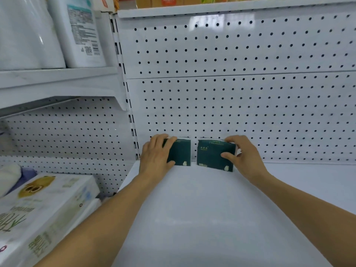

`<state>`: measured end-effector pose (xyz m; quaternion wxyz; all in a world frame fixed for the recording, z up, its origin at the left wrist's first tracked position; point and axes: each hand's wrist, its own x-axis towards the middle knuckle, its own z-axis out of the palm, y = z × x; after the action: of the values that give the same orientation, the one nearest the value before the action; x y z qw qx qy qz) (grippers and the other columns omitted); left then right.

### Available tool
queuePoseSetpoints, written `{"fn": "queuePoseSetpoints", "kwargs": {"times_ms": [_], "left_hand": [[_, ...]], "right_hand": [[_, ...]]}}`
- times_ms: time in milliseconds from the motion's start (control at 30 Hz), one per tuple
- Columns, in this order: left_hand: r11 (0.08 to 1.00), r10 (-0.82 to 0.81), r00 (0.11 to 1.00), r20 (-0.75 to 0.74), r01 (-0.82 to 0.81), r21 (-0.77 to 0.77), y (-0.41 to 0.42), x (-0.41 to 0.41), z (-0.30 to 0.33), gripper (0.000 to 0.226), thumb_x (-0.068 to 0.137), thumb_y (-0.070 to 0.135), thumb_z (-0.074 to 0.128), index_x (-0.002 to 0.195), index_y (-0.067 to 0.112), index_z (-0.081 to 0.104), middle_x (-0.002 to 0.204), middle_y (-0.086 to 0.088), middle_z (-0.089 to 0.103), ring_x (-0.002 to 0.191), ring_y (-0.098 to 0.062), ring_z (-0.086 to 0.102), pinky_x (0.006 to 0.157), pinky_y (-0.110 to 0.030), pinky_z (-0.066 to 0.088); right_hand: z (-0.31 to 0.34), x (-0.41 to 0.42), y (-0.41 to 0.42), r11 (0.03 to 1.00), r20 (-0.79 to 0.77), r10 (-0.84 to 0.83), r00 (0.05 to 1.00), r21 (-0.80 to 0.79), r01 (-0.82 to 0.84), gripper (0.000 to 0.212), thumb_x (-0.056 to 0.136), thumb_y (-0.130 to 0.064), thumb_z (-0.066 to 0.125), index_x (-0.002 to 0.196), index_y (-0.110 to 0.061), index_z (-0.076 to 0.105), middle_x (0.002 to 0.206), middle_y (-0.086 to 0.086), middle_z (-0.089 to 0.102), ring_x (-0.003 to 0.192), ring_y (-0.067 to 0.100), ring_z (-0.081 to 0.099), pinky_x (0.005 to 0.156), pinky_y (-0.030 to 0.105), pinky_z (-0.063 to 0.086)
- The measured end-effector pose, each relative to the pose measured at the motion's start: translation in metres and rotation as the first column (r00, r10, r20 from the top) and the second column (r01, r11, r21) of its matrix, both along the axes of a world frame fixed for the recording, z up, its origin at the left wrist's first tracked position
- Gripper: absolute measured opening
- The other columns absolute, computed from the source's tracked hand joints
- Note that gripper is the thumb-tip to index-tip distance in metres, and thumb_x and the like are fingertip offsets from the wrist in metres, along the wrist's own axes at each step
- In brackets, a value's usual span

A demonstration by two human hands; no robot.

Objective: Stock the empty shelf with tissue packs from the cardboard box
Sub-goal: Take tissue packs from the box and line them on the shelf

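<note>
I am reaching both bare forearms across the white shelf (212,218) toward its perforated back panel (231,105), each hand gripping one dark green tissue pack. My left hand (157,155) is curling over the left end of the left tissue pack (180,153), fingers wrapping the top edge nearest the back panel and the thumb pressing the front face low down. My right hand (244,153) is holding the right tissue pack (213,156) at its right end, fingers hooking over the top corner while the thumb is lying across the front face. Both packs are standing upright on their long edges at the foot of the back panel, side by side with a narrow gap between them; the right one is tilting slightly. Whether they are touching the back panel I cannot tell. Both wrists are bending slightly inward, forearms converging toward the panel's lower left part, close to the slotted upright (133,132) at the panel's left edge. To the left of the back panel, on the neighbouring bay, large white paper-roll packs (57,31) are sitting on an upper shelf, and pale boxed tissue packs (44,209) are lying lower down.
</note>
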<state>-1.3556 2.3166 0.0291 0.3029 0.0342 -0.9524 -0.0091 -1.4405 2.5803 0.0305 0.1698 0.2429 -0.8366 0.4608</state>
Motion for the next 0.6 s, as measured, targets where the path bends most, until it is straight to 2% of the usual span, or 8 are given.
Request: {"fn": "queuePoseSetpoints", "kwargs": {"times_ms": [100, 200, 300, 400, 500, 600], "left_hand": [[0.997, -0.003, 0.999, -0.039, 0.0, -0.073, -0.002, -0.011, -0.005, 0.076, 0.059, 0.022, 0.09, 0.127, 0.019, 0.056, 0.125, -0.005, 0.055, 0.116, -0.026, 0.051, 0.09, -0.044, 0.046], [0.998, -0.021, 0.996, -0.092, 0.016, -0.06, -0.001, -0.017, -0.005, 0.072, 0.053, 0.017, 0.092, 0.118, 0.016, 0.061, 0.115, -0.005, 0.06, 0.106, -0.026, 0.056, 0.077, -0.041, 0.05], [0.999, -0.024, 0.995, -0.096, 0.02, -0.039, 0.0, -0.02, -0.005, 0.067, 0.054, 0.016, 0.092, 0.114, 0.015, 0.062, 0.112, -0.005, 0.06, 0.104, -0.025, 0.056, 0.074, -0.039, 0.051], [0.999, -0.025, 0.995, -0.098, 0.023, -0.024, -0.001, -0.02, -0.006, 0.065, 0.056, 0.016, 0.091, 0.114, 0.015, 0.062, 0.112, -0.005, 0.06, 0.104, -0.024, 0.053, 0.074, -0.039, 0.051], [0.998, 0.009, 0.997, -0.07, -0.013, -0.054, -0.001, -0.018, -0.003, 0.065, 0.059, 0.021, 0.091, 0.116, 0.016, 0.061, 0.114, -0.004, 0.06, 0.106, -0.025, 0.055, 0.08, -0.039, 0.049], [0.997, 0.048, 0.999, 0.004, -0.048, -0.056, 0.004, -0.012, 0.004, 0.07, 0.075, 0.037, 0.08, 0.136, 0.02, 0.05, 0.134, 0.0, 0.051, 0.127, -0.022, 0.044, 0.105, -0.04, 0.034]], "right_hand": [[-0.001, -0.01, -0.004, 0.988, -0.164, -0.047, 0.985, 0.139, 0.07, 0.035, 0.083, -0.023, 0.074, 0.116, -0.027, 0.06, 0.114, -0.01, 0.048, 0.096, 0.012, 0.052, 0.073, 0.035, 0.053], [-0.002, -0.016, -0.009, 0.956, -0.308, -0.084, 0.948, 0.244, 0.164, 0.039, 0.081, -0.028, 0.076, 0.117, -0.026, 0.062, 0.118, -0.005, 0.047, 0.102, 0.011, 0.048, 0.065, 0.034, 0.05], [-0.002, -0.018, -0.015, 0.948, -0.32, -0.074, 0.944, 0.27, 0.166, 0.038, 0.083, -0.027, 0.074, 0.118, -0.023, 0.062, 0.118, -0.002, 0.047, 0.095, 0.01, 0.046, 0.062, 0.028, 0.042], [-0.002, -0.019, -0.017, 0.949, -0.328, -0.067, 0.942, 0.27, 0.161, 0.036, 0.084, -0.026, 0.073, 0.118, -0.021, 0.062, 0.117, -0.001, 0.047, 0.09, 0.009, 0.043, 0.061, 0.027, 0.042], [-0.001, -0.017, -0.016, 0.932, -0.342, -0.078, 0.937, 0.309, 0.19, 0.037, 0.083, -0.029, 0.074, 0.118, -0.021, 0.063, 0.116, 0.001, 0.049, 0.092, 0.015, 0.051, 0.06, 0.027, 0.041], [0.003, -0.013, -0.013, 0.898, -0.421, -0.12, 0.899, 0.339, 0.279, 0.045, 0.082, -0.039, 0.074, 0.121, -0.02, 0.062, 0.119, 0.009, 0.053, 0.097, 0.026, 0.057, 0.067, 0.035, 0.047]]}}
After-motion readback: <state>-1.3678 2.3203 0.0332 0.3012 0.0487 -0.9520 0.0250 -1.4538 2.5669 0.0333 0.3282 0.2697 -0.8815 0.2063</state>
